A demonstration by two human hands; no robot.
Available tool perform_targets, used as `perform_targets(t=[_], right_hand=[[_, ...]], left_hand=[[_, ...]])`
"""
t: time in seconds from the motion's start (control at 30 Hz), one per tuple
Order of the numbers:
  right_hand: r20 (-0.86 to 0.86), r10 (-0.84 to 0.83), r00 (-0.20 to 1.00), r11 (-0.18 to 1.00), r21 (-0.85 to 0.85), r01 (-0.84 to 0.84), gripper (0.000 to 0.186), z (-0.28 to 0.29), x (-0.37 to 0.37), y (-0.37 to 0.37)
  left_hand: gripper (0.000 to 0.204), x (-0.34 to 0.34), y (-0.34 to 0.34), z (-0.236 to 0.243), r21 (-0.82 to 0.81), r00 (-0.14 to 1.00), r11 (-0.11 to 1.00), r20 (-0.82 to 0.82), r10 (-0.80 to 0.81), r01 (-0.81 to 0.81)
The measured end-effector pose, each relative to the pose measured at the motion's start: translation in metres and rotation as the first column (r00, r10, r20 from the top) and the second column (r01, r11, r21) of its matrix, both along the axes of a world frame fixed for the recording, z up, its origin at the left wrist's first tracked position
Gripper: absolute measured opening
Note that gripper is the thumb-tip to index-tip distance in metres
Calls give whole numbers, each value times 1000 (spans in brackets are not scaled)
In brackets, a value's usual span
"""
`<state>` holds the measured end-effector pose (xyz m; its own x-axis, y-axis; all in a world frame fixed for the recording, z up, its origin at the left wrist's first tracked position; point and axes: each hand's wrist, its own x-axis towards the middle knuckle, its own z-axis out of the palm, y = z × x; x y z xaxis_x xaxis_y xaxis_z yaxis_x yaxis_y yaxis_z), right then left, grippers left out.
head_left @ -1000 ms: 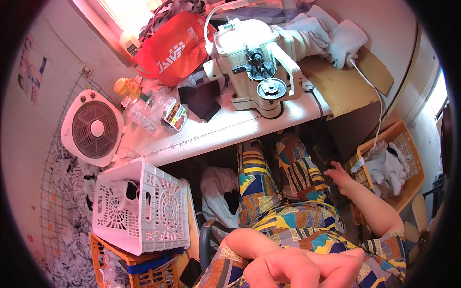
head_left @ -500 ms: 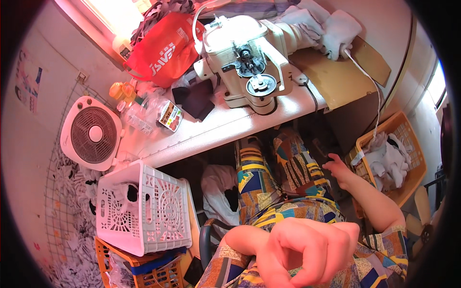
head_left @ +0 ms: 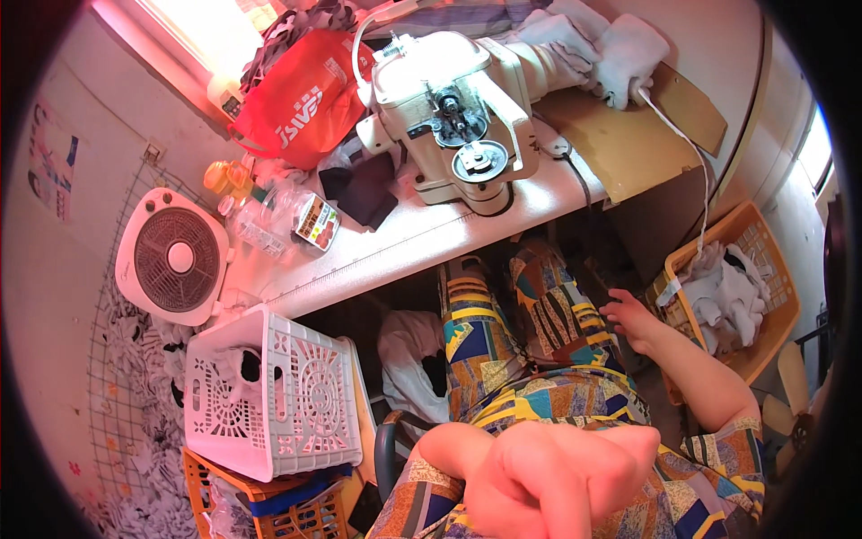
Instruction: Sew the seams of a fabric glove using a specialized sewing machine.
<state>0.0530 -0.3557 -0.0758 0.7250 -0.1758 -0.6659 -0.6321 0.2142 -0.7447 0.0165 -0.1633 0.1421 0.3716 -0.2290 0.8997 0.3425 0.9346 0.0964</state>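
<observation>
2 hands in view, both mine. Left hand (head_left: 557, 472) close up, over my patterned lap (head_left: 575, 395): fingers bent inward, palm hidden, so cannot tell if they have hold of anything. Right hand (head_left: 631, 321) farther out, beside my right leg: fingers partly spread, loosely bent, nothing seen in them. Just right of those fingers: yellow crate (head_left: 778, 260), white cloths (head_left: 723, 292) heaped inside. Beyond and left of the right fingers: pale machine (head_left: 440, 67), lit, standing on the table (head_left: 377, 247). Left of my left fingers: white crate (head_left: 310, 395), atop an orange 1. Farther out that way: fan (head_left: 180, 258).
</observation>
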Motion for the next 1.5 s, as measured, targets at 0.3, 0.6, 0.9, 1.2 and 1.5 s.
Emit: perform_targets(t=[0.3,0.6,0.9,1.2,1.5], right_hand=[[24,-3,1000,1000,9,2,74,-4,1,-1],[25,4,1000,1000,5,-4,74,-16,3,-4],[-13,-12,1000,999,-31,12,59,-12,1,-6],[1,-8,1000,1000,-22,8,58,-5,2,-1],[32,-15,999,999,50,13,71,-6,2,-1]], left_hand=[[49,-17,22,-1,74,992,995,-106,-64,72],[47,-3,40,3,177,997,982,-23,-69,72],[31,2,11,0,-8,999,999,36,-41,41],[24,1,29,30,131,987,984,-121,-104,119],[23,11,72,50,231,903,899,-313,-295,373]])
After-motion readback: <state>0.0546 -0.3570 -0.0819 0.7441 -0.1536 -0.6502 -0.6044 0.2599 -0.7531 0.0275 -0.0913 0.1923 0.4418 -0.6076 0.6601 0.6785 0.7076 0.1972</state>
